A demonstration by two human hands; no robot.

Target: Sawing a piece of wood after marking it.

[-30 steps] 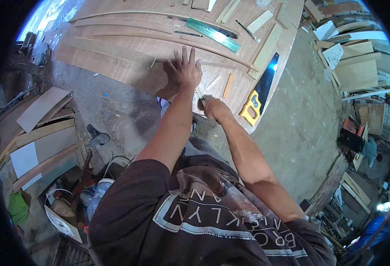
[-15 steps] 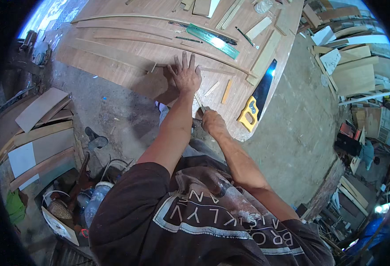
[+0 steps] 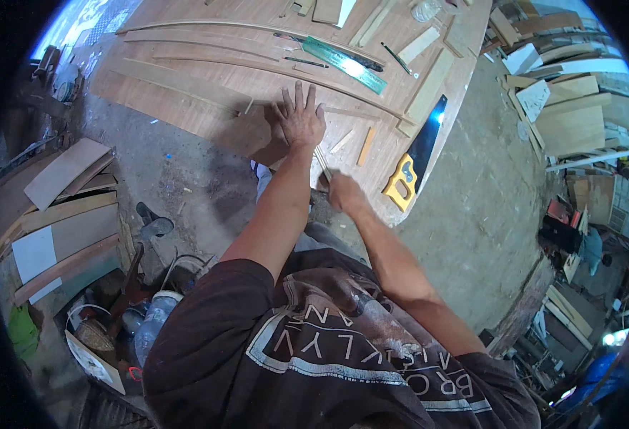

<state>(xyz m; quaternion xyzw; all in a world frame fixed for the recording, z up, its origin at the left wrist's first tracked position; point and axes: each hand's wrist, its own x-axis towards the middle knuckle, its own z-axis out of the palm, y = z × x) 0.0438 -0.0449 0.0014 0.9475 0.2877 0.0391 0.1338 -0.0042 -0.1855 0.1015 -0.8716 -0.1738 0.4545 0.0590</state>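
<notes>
My left hand point(image 3: 301, 123) lies with fingers spread on thin wooden pieces on the worktable point(image 3: 186, 104). Below it, pale narrow strips point(image 3: 322, 161) run toward the table's near edge. My right hand point(image 3: 344, 191), slightly blurred, is closed at that edge around something I cannot make out at the strips' near end. Loose short sticks point(image 3: 364, 146) lie beside them. To the right rests a handsaw point(image 3: 402, 184) with a yellow handle. Beyond my left hand are long curved slats point(image 3: 221, 61), a green translucent straightedge point(image 3: 339, 64) and a pencil point(image 3: 394, 57).
Stacked curved offcuts point(image 3: 68, 236) stand on the floor at left, near a container with plastic jugs point(image 3: 157, 318). Boards point(image 3: 568, 121) are piled along the right beyond the concrete floor point(image 3: 472, 243). A clear cup point(image 3: 424, 10) and more wood pieces are at the table's back.
Over the last second my right hand has shifted slightly back toward my body along the strips. My left hand stays spread in place. The view has shifted slightly.
</notes>
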